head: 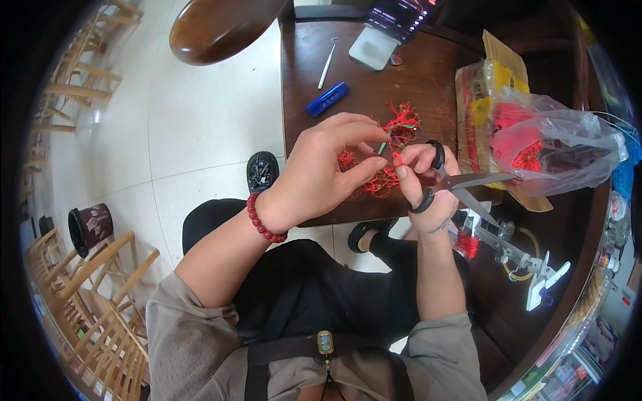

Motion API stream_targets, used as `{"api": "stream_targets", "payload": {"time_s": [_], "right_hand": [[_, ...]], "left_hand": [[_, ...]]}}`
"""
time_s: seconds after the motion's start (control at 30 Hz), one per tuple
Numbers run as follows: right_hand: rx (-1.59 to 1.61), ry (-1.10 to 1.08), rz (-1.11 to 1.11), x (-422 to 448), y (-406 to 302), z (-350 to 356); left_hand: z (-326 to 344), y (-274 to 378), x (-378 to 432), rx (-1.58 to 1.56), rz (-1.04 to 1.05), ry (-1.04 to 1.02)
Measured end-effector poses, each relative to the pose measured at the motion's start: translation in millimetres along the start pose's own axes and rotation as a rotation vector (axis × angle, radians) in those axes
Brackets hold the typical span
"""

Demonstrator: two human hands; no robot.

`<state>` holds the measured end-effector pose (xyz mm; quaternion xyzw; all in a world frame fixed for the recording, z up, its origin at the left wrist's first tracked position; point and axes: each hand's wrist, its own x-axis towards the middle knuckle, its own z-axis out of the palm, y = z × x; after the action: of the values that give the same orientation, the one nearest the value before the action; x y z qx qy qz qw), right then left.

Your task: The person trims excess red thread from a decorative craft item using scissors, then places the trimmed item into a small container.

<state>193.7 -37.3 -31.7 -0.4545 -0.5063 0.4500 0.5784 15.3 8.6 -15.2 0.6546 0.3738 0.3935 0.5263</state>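
My left hand (331,160), with a dark red bead bracelet (255,213) at its wrist, is above the wooden table, its fingers beside a red cord (396,158). Whether its fingertips grip the cord cannot be told. My right hand (432,175) pinches the cord between thumb and finger. Black-handled scissors (454,181) hang on its fingers as well, blades spread and pointing right. Under and behind the hands lie red knotted cords (401,119) in a tangled heap. A thin green strip (401,128) shows among them.
On the table (361,95) lie a blue case (327,99), a white hooked tool (328,64) and a phone (401,20) by a pale stand (375,46). At the right, a clear plastic bag (562,145) with red material rests against a cardboard box (474,110). White clips (544,283) are lower right.
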Motion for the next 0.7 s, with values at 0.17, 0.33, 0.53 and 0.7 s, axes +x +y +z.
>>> {"api": "stream_targets", "payload": {"time_s": [0.17,0.33,0.53,0.7], "right_hand": [[0.017,0.008,0.052,-0.1,0.7,1.5],[0.105,0.028,0.043,1.5,6.2,-4.9],[0.103,0.017,0.036,2.0,6.0,-5.0],[0.199,0.033,0.095,2.5,5.2,-7.0]], "left_hand": [[-1.5,-3.4,-1.6,-0.127,-0.130,-0.133],[3.3,0.5,-1.8,0.147,-0.142,-0.127],[4.7,7.3,-0.5,-0.013,-0.228,-0.120],[10.4,0.1,-2.5,-0.052,-0.108,-0.020]]}}
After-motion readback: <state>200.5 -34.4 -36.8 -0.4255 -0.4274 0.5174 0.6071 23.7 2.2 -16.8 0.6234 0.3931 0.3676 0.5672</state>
